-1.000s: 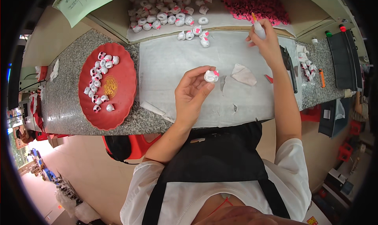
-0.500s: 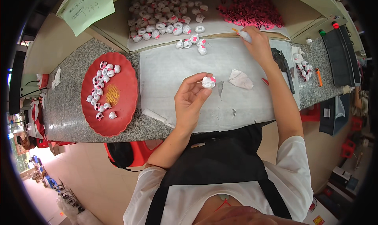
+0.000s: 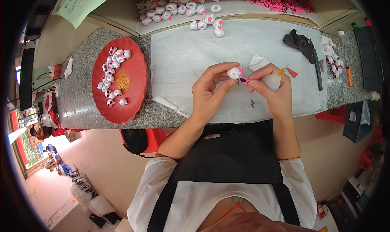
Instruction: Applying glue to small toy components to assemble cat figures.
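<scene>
My left hand (image 3: pixel 208 92) holds a small white cat-head piece with a pink bow (image 3: pixel 234 73) between thumb and fingertips. Close beside it, my right hand (image 3: pixel 279 97) pinches a small pink frame-shaped piece with dark openings (image 3: pixel 243 80). Tucked in the same hand is a whitish squeeze bottle (image 3: pixel 272 81) with a yellow tip. Whether the pink piece touches the cat head, I cannot tell. Behind the right fingers lies a crumpled white cloth (image 3: pixel 256 62). Both hands are above a white sheet (image 3: pixel 183 57).
On the left, a red scalloped tray (image 3: pixel 137 94) bears several finished-looking heads. Piles of white heads (image 3: pixel 172 7) and pink pieces (image 3: pixel 280 0) fill the shelf behind. To the right lie a black plastic bag (image 3: pixel 300 44), a dark stick-like tool (image 3: pixel 319 75) and an orange pen (image 3: pixel 349 75).
My right hand has come from beside the pink pile to my left hand, bringing a pink piece and the bottle. The left hand still holds the cat head. The whole view has shifted.
</scene>
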Tool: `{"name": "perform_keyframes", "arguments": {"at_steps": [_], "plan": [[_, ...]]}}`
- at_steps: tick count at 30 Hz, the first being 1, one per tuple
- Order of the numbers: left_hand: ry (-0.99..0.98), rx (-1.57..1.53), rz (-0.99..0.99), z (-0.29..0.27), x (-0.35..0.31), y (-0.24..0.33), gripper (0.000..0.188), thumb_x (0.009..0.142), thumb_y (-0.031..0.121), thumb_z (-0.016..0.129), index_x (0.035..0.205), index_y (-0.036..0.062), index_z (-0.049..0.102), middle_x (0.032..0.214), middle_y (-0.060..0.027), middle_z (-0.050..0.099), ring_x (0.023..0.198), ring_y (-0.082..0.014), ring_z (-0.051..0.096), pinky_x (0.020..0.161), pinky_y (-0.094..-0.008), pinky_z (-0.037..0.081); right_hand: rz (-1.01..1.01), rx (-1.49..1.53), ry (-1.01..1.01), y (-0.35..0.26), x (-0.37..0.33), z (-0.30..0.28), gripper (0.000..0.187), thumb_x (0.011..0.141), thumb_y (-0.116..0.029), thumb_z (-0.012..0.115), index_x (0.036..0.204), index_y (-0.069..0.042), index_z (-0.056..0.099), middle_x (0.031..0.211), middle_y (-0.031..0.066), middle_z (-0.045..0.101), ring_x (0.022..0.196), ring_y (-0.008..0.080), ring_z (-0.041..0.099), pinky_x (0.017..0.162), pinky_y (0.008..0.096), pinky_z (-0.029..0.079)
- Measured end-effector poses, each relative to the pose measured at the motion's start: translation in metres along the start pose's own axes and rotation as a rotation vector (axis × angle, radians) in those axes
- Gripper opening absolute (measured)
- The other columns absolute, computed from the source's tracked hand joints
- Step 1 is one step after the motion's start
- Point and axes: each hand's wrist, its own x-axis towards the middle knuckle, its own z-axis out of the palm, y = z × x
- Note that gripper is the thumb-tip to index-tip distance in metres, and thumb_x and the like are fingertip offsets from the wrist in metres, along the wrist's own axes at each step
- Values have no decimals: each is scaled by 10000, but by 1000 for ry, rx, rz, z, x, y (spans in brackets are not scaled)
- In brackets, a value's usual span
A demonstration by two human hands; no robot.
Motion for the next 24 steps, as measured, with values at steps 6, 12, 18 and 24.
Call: {"name": "perform_keyframes", "arguments": {"at_steps": [6, 12, 18, 24], "plan": [[-61, 160, 128, 1, 1, -5, 301, 702, -92, 508, 992, -34, 455, 1012, -162, 492, 909, -188, 498, 742, -268, 424, 5, 25, -32, 5, 0, -1, 79, 674, 26, 571, 729, 25, 515, 700, 85, 541, 587, 117, 508, 533, 218, 416], [-100, 155, 181, 1, 1, -4, 293, 697, -69, 531, 978, -29, 460, 1022, -174, 485, 935, -199, 489, 765, -274, 415, 11, 21, 14, 7, -2, 3, 68, 681, 25, 567, 721, 16, 513, 713, 70, 536, 596, 106, 496, 532, 209, 407], [-87, -39, 74, -1, -2, 0, 281, 696, -70, 526, 962, -19, 450, 1032, -191, 478, 933, -205, 492, 779, -270, 407, -66, -102, 42, 15, -5, 6, 169, 668, 15, 584, 804, -2, 485, 703, 70, 524, 590, 97, 488, 505, 195, 396], [-38, -335, -131, 0, 0, 4, 234, 711, -17, 533, 930, -13, 453, 1019, -192, 485, 924, -224, 500, 780, -297, 410, -45, 80, -2, 6, -2, 17, 353, 640, 7, 614, 959, -10, 464, 713, 54, 521, 609, 82, 483, 497, 187, 397]]}}
